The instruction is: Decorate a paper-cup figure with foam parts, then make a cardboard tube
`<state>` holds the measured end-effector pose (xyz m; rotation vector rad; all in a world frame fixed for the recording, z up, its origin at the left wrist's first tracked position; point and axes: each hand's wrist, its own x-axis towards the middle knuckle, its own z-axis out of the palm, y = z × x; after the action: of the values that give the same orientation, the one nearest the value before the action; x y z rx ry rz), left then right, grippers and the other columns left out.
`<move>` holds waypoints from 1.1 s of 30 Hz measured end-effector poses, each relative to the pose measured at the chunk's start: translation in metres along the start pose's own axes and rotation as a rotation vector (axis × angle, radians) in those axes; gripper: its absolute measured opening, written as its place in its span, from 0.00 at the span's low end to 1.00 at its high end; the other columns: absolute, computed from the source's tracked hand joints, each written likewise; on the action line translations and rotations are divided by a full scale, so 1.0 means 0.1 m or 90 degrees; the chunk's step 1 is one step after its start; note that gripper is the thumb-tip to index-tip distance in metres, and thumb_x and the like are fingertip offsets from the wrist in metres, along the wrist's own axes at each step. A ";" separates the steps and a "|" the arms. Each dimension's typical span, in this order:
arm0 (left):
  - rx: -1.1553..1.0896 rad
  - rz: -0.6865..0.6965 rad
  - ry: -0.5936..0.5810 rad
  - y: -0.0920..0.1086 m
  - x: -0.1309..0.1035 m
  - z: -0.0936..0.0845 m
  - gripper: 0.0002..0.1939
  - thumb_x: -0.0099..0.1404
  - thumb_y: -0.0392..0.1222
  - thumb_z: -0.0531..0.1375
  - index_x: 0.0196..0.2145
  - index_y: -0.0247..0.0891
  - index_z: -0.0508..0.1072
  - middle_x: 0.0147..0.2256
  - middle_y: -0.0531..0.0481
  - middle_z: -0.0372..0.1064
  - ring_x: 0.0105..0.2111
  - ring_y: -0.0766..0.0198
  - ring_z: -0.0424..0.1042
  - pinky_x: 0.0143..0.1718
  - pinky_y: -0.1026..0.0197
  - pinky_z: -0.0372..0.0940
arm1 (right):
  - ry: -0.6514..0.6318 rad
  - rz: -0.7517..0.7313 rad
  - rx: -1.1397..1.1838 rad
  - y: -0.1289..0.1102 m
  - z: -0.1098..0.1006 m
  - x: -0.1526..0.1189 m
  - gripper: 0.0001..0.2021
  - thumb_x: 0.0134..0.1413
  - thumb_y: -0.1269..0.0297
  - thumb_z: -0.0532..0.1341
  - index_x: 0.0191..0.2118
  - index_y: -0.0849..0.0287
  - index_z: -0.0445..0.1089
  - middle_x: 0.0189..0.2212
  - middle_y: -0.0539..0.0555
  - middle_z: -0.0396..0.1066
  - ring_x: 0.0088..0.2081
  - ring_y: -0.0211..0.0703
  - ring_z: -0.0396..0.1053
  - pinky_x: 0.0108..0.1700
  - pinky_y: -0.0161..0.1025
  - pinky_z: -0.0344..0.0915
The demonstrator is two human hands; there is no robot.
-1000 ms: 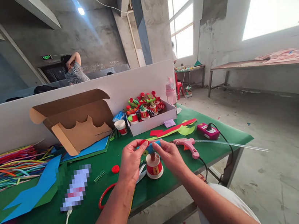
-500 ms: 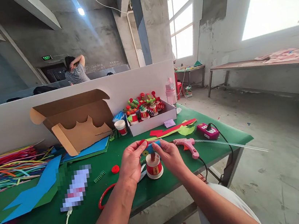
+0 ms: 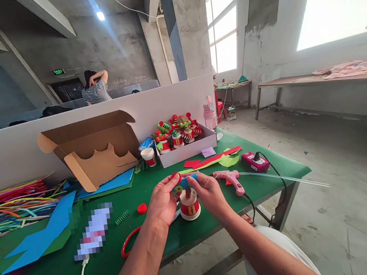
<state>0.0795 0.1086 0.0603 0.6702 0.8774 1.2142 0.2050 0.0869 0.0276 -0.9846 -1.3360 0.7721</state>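
Note:
My left hand [image 3: 162,200] pinches the left end of a small blue roll [image 3: 184,183], its thumb and fingers at a round red piece [image 3: 176,177]. At the roll's right end my right hand [image 3: 209,191] grips it between thumb and fingers. Just beneath the roll, an upturned red and white paper cup [image 3: 190,208] rests on the green table, with a brown piece on its top. Scissors with a red handle [image 3: 127,244] lie partly behind my left forearm. A red cap [image 3: 142,208] and a green spring [image 3: 122,217] lie to the left.
A pink glue gun [image 3: 231,179] lies right of my hands, beside a purple socket block [image 3: 255,161]. Behind are a white box [image 3: 189,154] of finished figures, stacked cups [image 3: 148,157] and a cardboard box [image 3: 96,153]. Pipe cleaners [image 3: 20,206] cover the left. A person [image 3: 96,88] is beyond the partition.
My hands have barely moved and still hold the blue roll. The green spring that showed by the cup, near my left fingers, is no longer visible there.

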 end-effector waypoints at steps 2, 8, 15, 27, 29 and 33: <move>-0.007 -0.006 0.004 -0.01 0.01 -0.01 0.13 0.40 0.37 0.73 0.24 0.35 0.76 0.26 0.51 0.74 0.27 0.68 0.69 0.29 0.64 0.59 | -0.001 0.002 0.001 0.00 0.00 0.00 0.17 0.60 0.52 0.57 0.31 0.58 0.77 0.36 0.56 0.78 0.36 0.46 0.73 0.39 0.39 0.68; 0.041 0.020 -0.026 0.01 0.01 -0.02 0.14 0.40 0.42 0.74 0.25 0.35 0.77 0.26 0.50 0.74 0.28 0.66 0.69 0.31 0.63 0.60 | 0.002 -0.022 -0.013 -0.01 0.00 0.00 0.17 0.60 0.53 0.57 0.30 0.57 0.77 0.37 0.56 0.78 0.38 0.46 0.73 0.40 0.39 0.68; 0.411 0.203 -0.088 0.13 -0.01 -0.07 0.13 0.46 0.46 0.70 0.30 0.38 0.79 0.33 0.47 0.76 0.37 0.58 0.70 0.41 0.59 0.62 | 0.020 -0.031 -0.022 0.01 0.01 0.01 0.18 0.61 0.53 0.56 0.28 0.57 0.76 0.33 0.55 0.78 0.34 0.44 0.72 0.37 0.38 0.67; 0.569 0.342 -0.024 0.13 -0.01 -0.06 0.09 0.50 0.48 0.65 0.24 0.39 0.77 0.29 0.49 0.73 0.34 0.58 0.68 0.39 0.59 0.61 | 0.004 -0.050 -0.052 -0.01 -0.01 0.00 0.19 0.62 0.52 0.56 0.28 0.57 0.77 0.38 0.56 0.79 0.40 0.46 0.74 0.43 0.39 0.68; 0.482 0.268 -0.027 0.13 -0.03 -0.04 0.10 0.48 0.48 0.66 0.23 0.38 0.77 0.26 0.49 0.72 0.31 0.60 0.67 0.35 0.60 0.60 | 0.002 -0.050 -0.054 -0.01 -0.01 0.00 0.18 0.62 0.53 0.56 0.30 0.57 0.78 0.39 0.56 0.79 0.40 0.47 0.74 0.43 0.40 0.68; 0.312 0.176 -0.055 0.12 -0.03 -0.05 0.10 0.44 0.44 0.70 0.21 0.36 0.77 0.23 0.50 0.71 0.27 0.64 0.65 0.33 0.62 0.58 | 0.004 -0.053 -0.053 -0.03 0.00 -0.01 0.17 0.62 0.54 0.56 0.31 0.56 0.78 0.39 0.56 0.79 0.39 0.47 0.74 0.41 0.40 0.68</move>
<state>0.0691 0.1086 0.0686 1.2635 1.0439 1.2079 0.2050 0.0850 0.0300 -0.9903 -1.4048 0.6544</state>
